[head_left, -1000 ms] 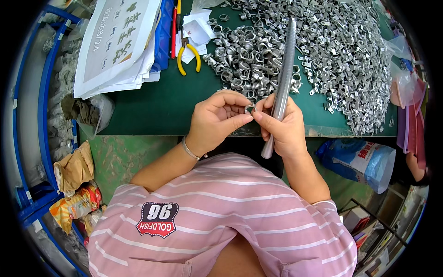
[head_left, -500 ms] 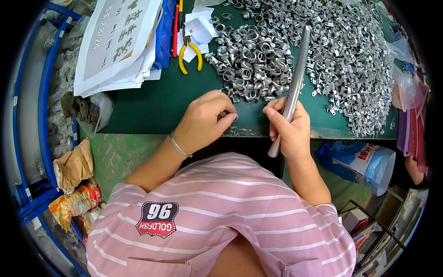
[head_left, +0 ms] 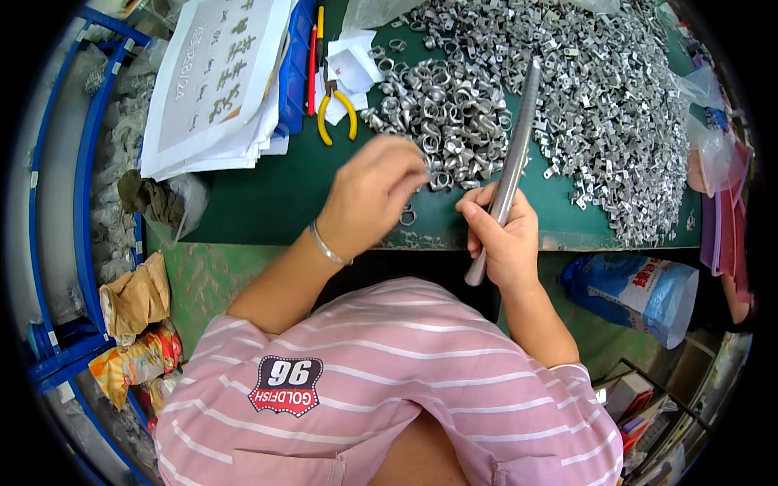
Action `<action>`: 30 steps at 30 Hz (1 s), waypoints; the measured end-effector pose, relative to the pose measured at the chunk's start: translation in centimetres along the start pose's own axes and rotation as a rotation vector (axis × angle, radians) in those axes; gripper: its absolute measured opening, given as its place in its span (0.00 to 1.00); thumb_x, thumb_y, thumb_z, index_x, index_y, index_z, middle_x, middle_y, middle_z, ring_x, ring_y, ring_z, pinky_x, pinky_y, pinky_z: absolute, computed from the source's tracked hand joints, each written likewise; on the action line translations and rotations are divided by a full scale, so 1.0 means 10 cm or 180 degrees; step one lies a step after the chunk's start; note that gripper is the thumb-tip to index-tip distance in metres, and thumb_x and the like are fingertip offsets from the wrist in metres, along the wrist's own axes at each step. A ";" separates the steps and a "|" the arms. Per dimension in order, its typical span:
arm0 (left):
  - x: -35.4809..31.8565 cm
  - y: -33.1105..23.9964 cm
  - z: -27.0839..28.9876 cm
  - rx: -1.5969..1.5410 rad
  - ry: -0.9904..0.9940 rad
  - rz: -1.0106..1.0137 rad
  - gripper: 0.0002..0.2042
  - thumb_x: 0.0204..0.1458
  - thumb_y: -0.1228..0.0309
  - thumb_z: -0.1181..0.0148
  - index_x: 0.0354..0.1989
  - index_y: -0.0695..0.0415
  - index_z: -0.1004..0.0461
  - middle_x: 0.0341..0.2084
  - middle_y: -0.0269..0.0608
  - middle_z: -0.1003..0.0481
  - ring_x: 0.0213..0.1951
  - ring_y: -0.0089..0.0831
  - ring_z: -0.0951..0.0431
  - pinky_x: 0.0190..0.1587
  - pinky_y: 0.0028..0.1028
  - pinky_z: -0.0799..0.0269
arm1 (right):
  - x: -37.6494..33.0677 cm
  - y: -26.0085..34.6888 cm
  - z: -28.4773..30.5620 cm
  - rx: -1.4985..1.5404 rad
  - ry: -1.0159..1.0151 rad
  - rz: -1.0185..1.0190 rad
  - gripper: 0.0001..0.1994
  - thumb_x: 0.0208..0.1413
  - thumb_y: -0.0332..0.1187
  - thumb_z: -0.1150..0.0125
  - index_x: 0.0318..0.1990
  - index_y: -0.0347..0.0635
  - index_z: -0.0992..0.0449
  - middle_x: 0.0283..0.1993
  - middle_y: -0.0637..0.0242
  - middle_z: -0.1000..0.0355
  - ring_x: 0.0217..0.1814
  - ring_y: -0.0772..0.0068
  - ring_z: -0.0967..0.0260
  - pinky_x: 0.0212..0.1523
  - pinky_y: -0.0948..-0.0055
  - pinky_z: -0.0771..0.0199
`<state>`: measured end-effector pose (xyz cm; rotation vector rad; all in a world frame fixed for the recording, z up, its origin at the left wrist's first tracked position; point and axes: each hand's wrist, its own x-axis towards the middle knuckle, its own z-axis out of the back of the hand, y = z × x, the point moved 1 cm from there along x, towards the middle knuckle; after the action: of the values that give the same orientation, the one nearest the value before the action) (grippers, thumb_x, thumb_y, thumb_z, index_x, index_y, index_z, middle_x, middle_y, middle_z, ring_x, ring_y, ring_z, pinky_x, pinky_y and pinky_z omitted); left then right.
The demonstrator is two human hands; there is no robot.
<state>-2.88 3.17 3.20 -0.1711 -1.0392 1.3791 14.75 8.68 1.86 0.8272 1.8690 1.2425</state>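
My right hand (head_left: 504,239) is closed around a tapered steel ring mandrel (head_left: 519,138), which slants up and away with its thicker end toward me. At the near side of a heap of silver-coloured metal rings (head_left: 454,113) is my left hand (head_left: 373,190), its fingers bent and smeared by motion. Whether anything is between those fingertips is hidden. Just below them, a single ring (head_left: 408,215) lies on the green tabletop (head_left: 267,206) close to its front edge.
A large spread of small metal clip-like parts (head_left: 616,121) covers the right side. Yellow-handled pliers (head_left: 337,109), a red pen (head_left: 312,73), a blue tray (head_left: 297,73) and stacked papers (head_left: 215,97) lie at the left. A blue plastic bag (head_left: 632,292) sits below the table's right edge.
My left hand has moved up toward the ring heap. A ring now shows on the tabletop under it, where earlier some metal showed at its fingertips. My right hand keeps the mandrel.
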 end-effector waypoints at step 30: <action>-0.29 -0.09 -0.03 -0.1686 0.0506 0.0876 0.07 0.44 0.81 0.40 0.33 0.65 0.25 0.32 0.43 0.26 0.32 0.24 0.26 0.33 0.19 0.28 | -0.02 -0.01 -0.11 0.0060 0.0270 -0.0310 0.10 0.47 0.24 0.38 0.31 0.39 0.36 0.28 0.66 0.29 0.16 0.85 0.38 0.13 0.87 0.39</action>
<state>-1.62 0.63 2.18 -0.8275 -1.2603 1.2785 13.91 7.94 2.12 0.6942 1.9672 1.2180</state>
